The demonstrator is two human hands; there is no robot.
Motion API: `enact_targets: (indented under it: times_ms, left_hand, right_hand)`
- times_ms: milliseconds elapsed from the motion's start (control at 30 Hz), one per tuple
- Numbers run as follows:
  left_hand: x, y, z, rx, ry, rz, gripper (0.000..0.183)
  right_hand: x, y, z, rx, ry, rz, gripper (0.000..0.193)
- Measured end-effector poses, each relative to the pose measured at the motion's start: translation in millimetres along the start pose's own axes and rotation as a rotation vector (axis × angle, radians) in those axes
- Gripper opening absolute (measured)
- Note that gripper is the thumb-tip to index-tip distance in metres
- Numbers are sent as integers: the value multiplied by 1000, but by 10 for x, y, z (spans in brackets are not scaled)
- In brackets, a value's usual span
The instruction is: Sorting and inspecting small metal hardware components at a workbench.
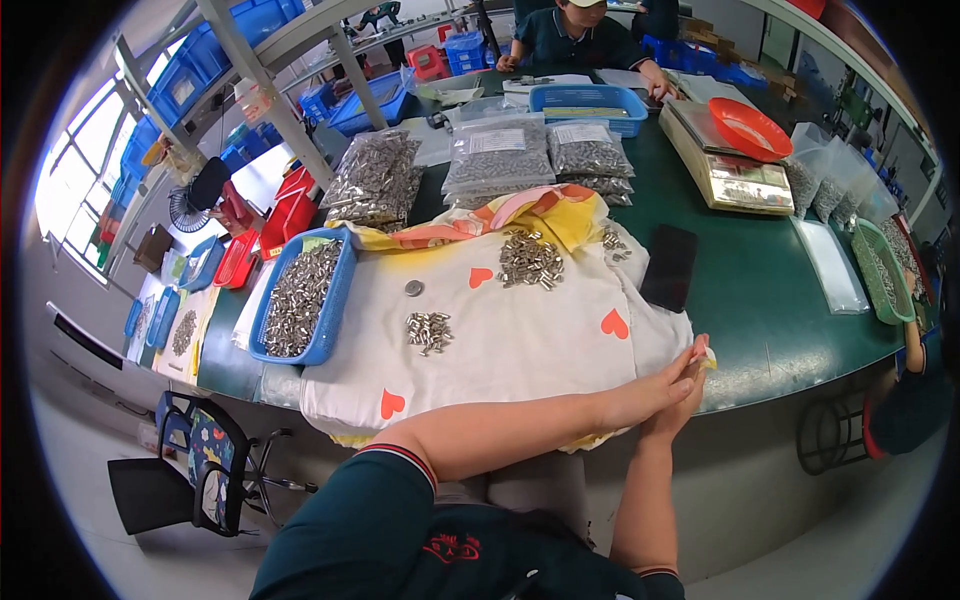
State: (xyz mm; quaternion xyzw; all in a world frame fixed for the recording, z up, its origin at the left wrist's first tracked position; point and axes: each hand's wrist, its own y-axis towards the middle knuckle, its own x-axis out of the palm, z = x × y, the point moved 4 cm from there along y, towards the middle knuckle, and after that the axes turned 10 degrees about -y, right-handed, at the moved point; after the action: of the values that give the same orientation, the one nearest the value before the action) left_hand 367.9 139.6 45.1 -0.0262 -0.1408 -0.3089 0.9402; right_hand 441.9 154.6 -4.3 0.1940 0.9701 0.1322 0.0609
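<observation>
Metal sleeves (530, 262), piled mid-frame on heart-print cloth (545, 340); many more in the blue basket (346, 265) at left, seemingly much left to do. Left hand (648, 397) and right hand (677, 417) pressed together right of centre, any grip impossible to tell. Green surface (745, 270) beneath; shelving (232, 45) upper left.

Left of the hands (652, 397), the cloth (540, 345) looks soft, matt and wrinkled; the parts (530, 262) on it are bright, smooth metal. Farther left, the tub (345, 285) is plastic, faintly shiny. Ahead of the hands, the phone (670, 268) is smooth and glossy; beyond, bags (495, 150) are clear, crinkled plastic. Rightward, the table (760, 280) looks smooth.
</observation>
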Motion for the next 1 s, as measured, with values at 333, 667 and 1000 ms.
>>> enact_targets:
  times_ms: [333, 667, 1000]
  left_hand:
    - [-266, -389, 388, -98, -70, -151, 62]
    - [-108, 184, 7, -49, -359, 235, 71]
    - [-178, 27, -129, -33, -430, 140, 58]
  right_hand:
    - [-47, 47, -62, 236, 103, 0, 39]
    - [172, -408, -453, -56, 157, -151, 49]
    - [158, -3, -173, -256, -141, -116, 41]
